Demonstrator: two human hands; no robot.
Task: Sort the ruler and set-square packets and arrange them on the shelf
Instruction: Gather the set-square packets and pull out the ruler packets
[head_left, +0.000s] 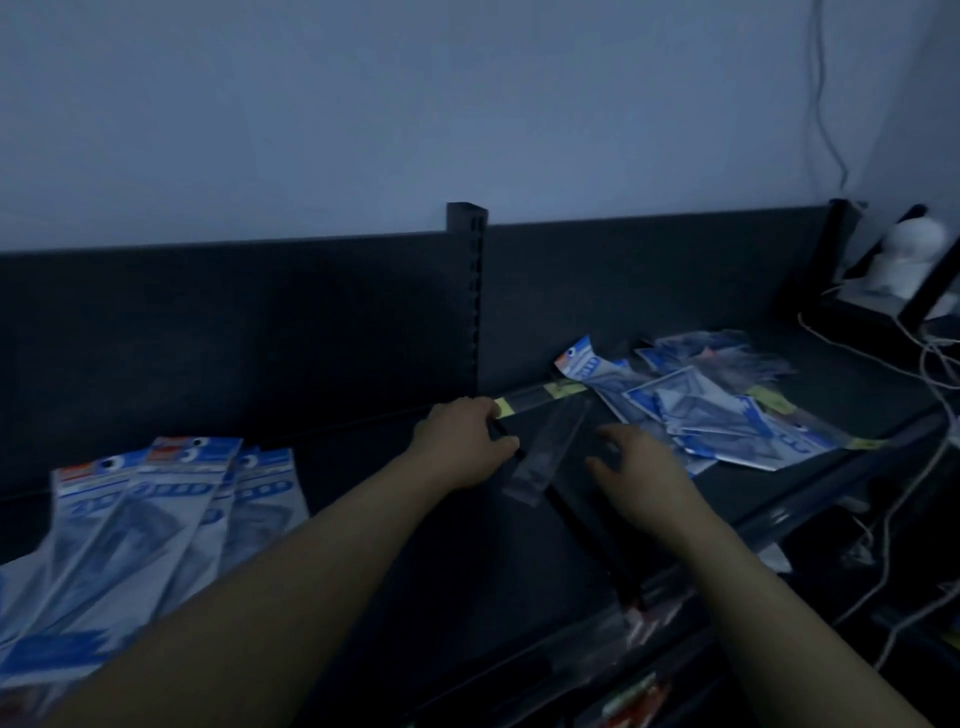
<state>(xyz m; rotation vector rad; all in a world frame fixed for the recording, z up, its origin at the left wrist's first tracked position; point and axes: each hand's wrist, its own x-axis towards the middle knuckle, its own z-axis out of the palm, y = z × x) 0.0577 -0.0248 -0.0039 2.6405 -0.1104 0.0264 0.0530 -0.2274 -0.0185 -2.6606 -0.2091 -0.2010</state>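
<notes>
A dark metal shelf was seen in dim light, with an overlapping row of blue-and-white hanging packets laid at its left and a loose heap of blue-and-white packets piled at its right. Between them a long thin black strip was stretched front to back, a clear narrow ruler packet being laid slanted across it and a second clear, yellow-tagged packet set along the back panel. The strip's far end was gripped by the curled fingers and thumb of the left hand, while the right hand was held loosely spread, nothing grasped, just beside the heap.
</notes>
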